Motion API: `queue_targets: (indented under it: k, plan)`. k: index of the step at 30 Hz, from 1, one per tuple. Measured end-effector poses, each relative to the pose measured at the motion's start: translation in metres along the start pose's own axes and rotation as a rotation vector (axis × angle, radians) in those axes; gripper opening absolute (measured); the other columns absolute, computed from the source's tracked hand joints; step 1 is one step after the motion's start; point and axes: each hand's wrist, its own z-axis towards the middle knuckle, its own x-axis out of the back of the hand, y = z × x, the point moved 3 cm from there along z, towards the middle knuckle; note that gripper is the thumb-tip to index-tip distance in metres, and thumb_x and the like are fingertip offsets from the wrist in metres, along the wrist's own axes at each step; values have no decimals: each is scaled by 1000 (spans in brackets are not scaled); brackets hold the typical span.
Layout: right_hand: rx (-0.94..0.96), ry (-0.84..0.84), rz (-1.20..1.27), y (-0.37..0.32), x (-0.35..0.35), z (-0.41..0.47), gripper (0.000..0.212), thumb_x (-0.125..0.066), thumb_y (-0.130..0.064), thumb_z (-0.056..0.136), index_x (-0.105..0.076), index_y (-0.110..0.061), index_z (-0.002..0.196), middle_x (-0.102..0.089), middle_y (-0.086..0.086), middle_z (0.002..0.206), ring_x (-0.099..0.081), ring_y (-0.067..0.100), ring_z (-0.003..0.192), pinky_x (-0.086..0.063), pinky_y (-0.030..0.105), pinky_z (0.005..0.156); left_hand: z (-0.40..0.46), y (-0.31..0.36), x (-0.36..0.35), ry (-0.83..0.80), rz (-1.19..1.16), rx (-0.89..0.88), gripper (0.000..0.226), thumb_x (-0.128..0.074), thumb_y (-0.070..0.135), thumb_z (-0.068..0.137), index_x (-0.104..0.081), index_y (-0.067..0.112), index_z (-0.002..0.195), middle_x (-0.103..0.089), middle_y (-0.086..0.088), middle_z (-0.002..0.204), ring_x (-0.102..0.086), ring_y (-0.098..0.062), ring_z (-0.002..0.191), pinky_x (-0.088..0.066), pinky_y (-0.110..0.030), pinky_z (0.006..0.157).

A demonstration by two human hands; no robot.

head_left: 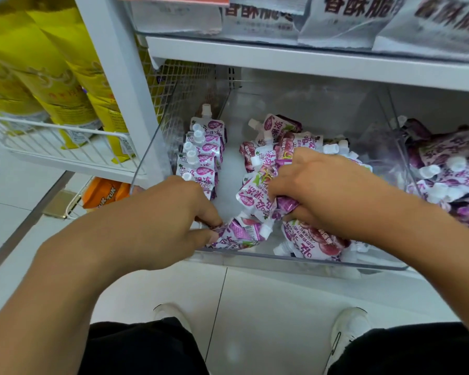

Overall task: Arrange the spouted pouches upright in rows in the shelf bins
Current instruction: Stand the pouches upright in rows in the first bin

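A clear plastic shelf bin [303,259] holds purple-and-white spouted pouches. Along its left wall several pouches stand upright in a row [203,155], white caps up. To the right a loose heap of pouches [279,147] lies jumbled. My left hand [160,217] pinches the end of a pouch lying flat [241,231] at the bin's front. My right hand [325,190] reaches into the heap, its fingers curled round a pouch [257,196]; its palm hides the pouches below.
A second bin at the right [444,169] holds more jumbled purple pouches. White snack bags [336,17] fill the shelf above. Yellow bags [52,77] stand in a white wire basket [65,147] at the left. The white tiled floor and my shoes [347,331] lie below.
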Motion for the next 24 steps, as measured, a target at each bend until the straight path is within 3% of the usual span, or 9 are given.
queue_targets:
  k: [2,4,8,12,14,17,19,22,24]
  plan:
    - [-76,75,-4,5,6,1,17,-66,-36,88,-51,-29,86,-55,-8,84,-49,19,85,-45,34,65,-1,-3,3,11,29,1,19,-69,39,86,-75,41,103,-52,34,74,-54,13,78,-34,-10,64]
    - [-183,158,70,16,16,2,25,-61,-51,89,-55,-28,96,-50,-2,85,-53,23,84,-48,35,69,0,1,-1,13,67,-4,21,-68,43,85,-75,40,104,-51,32,75,-52,12,74,-32,-10,60]
    - [-264,290,306,10,15,4,32,-70,-52,81,-62,-27,98,-58,-7,76,-54,17,76,-40,31,67,12,20,-15,100,93,-20,22,-70,50,83,-75,35,98,-52,20,75,-46,4,66,-29,-12,52]
    - [-297,376,417,2,12,6,26,-75,-47,79,-64,-27,93,-54,-15,66,-52,9,64,-36,26,65,9,21,-4,77,-61,45,27,-82,48,70,-79,26,84,-68,12,63,-64,0,63,-50,-17,55]
    - [-306,414,521,7,18,7,24,-77,-45,78,-66,-28,91,-50,-19,63,-51,3,60,-39,22,63,2,19,14,251,-190,75,32,-81,53,60,-77,23,68,-68,14,57,-64,1,53,-49,-13,52]
    - [-228,370,671,-2,16,15,18,-78,-43,79,-68,-28,81,-56,-16,62,-57,3,63,-37,11,55,-2,9,33,597,-306,99,44,-78,62,53,-69,26,77,-68,13,65,-63,-2,50,-48,-16,49]
    - [-195,319,736,-13,3,23,20,-78,-44,79,-70,-26,83,-60,-12,64,-58,6,63,-41,14,55,3,9,29,530,-209,106,48,-76,62,56,-69,31,92,-65,20,75,-64,2,59,-48,-17,55]
    - [-213,263,802,-9,-8,30,27,-82,-38,77,-71,-24,97,-64,-14,73,-58,-1,66,-48,22,66,14,6,18,444,-87,51,13,-82,37,71,-72,29,74,-62,22,62,-62,4,70,-45,-7,57]
    - [-178,109,689,-4,-13,31,50,-82,-39,77,-63,-28,121,-67,-16,106,-56,-6,91,-47,26,85,17,2,18,437,-85,31,14,-84,23,73,-72,29,69,-65,18,62,-63,2,71,-44,-4,60]
